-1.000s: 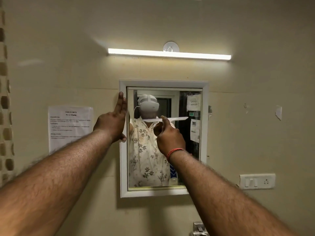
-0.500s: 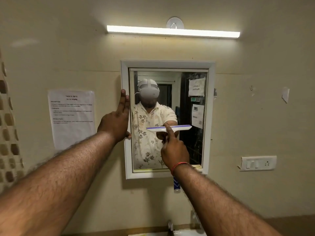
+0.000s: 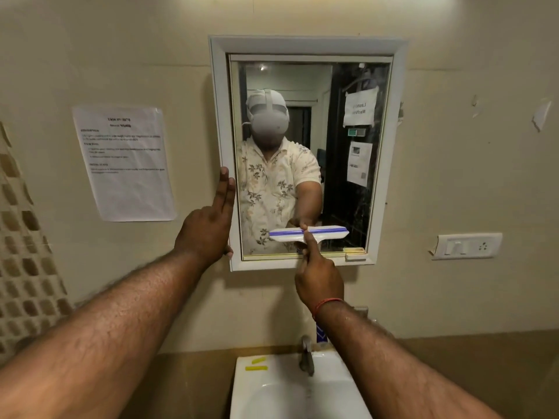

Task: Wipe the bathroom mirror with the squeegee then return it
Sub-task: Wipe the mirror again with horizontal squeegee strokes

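The bathroom mirror (image 3: 348, 182) hangs on the beige wall in a white frame. A white squeegee (image 3: 326, 232) with a blue blade strip lies flat against the glass near the mirror's lower edge. My right hand (image 3: 319, 279) grips its handle from below, index finger stretched up along it; the blue handle end pokes out under my wrist. My left hand (image 3: 208, 228) presses flat, fingers together, on the frame's left side near the bottom corner. The mirror reflects a person in a floral shirt.
A white sink (image 3: 296, 388) with a metal tap (image 3: 307, 355) sits directly below the mirror, with yellow tape marks (image 3: 255, 364) on its rim. A paper notice (image 3: 125, 163) is taped left of the mirror. A switch plate (image 3: 467, 245) is on the right wall.
My right hand has drawn the squeegee down the glass from mid-height to near the bottom edge. My view has tilted down, so the sink shows and the wall light is out of sight.
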{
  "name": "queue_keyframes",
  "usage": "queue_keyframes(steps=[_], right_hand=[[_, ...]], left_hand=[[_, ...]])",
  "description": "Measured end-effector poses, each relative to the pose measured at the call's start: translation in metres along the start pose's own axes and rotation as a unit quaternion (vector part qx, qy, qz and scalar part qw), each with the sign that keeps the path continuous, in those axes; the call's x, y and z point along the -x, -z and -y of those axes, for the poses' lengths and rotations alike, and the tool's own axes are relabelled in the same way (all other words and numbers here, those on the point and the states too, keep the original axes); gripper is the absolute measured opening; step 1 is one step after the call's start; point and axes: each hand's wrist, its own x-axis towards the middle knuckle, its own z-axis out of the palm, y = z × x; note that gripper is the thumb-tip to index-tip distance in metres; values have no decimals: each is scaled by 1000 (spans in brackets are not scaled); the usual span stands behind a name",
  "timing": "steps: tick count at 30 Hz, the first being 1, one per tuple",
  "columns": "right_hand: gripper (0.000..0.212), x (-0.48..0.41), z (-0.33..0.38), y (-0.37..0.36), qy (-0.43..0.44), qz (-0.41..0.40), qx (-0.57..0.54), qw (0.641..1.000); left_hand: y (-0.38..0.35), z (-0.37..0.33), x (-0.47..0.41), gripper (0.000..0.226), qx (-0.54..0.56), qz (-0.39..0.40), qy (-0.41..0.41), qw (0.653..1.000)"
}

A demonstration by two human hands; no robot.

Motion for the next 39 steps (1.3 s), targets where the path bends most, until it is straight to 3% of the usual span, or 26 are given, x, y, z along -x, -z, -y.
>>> queue_keyframes(steps=[9, 17, 26, 33, 35, 37, 39], right_hand=[[78, 11, -10, -9, -18, 16, 18, 1000], [70, 21, -18, -14, -45, 40, 29, 998], [80, 8, 8, 17, -73, 117, 43, 989], [51, -18, 42, 56, -113, 221, 113, 962], [52, -26, 48, 68, -77, 242, 168, 953], [39, -32, 51, 75, -64, 236, 211, 946], [27, -35, 51, 83, -78, 223, 209, 949]], left_hand=[[-40, -12, 27, 174, 43, 18, 13, 999], [-61, -20, 49, 173, 71, 50, 25, 996], [-64, -20, 60, 165, 34, 56, 12, 998], [-40, -19, 49, 148, -90, 69, -35, 993], [-22, -22, 42, 135, -133, 39, -90, 986], [1, -23, 31, 122, -166, 41, -104, 980], [15, -17, 15, 120, -187, -21, -123, 974]])
